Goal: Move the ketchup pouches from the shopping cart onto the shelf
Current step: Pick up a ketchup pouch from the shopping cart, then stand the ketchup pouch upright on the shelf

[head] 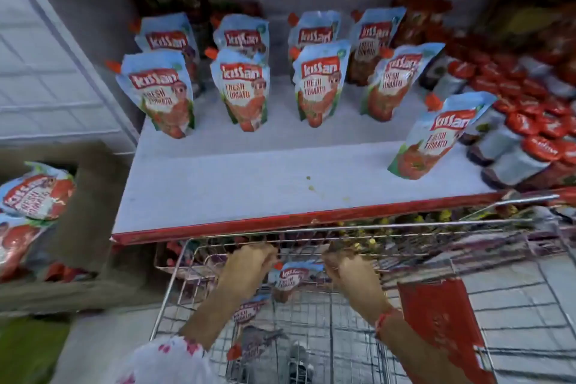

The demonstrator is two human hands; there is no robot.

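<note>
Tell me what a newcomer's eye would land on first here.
First, the ketchup pouches standing in two rows on the white shelf, with one more alone at the right beside red-capped jars. Then, low in the frame, the left hand and right hand reaching into the wire cart around another pouch.

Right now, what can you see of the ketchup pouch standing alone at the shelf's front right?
The lone ketchup pouch is a glossy, plastic-looking stand-up pack, pale blue above with a red brand banner, "Fresh Tomato" lettering and tomato artwork below. An orange-red spout cap sits at its upper left corner. It stands upright, leaning slightly, beside the red-lidded jars. No hand touches it.
</note>
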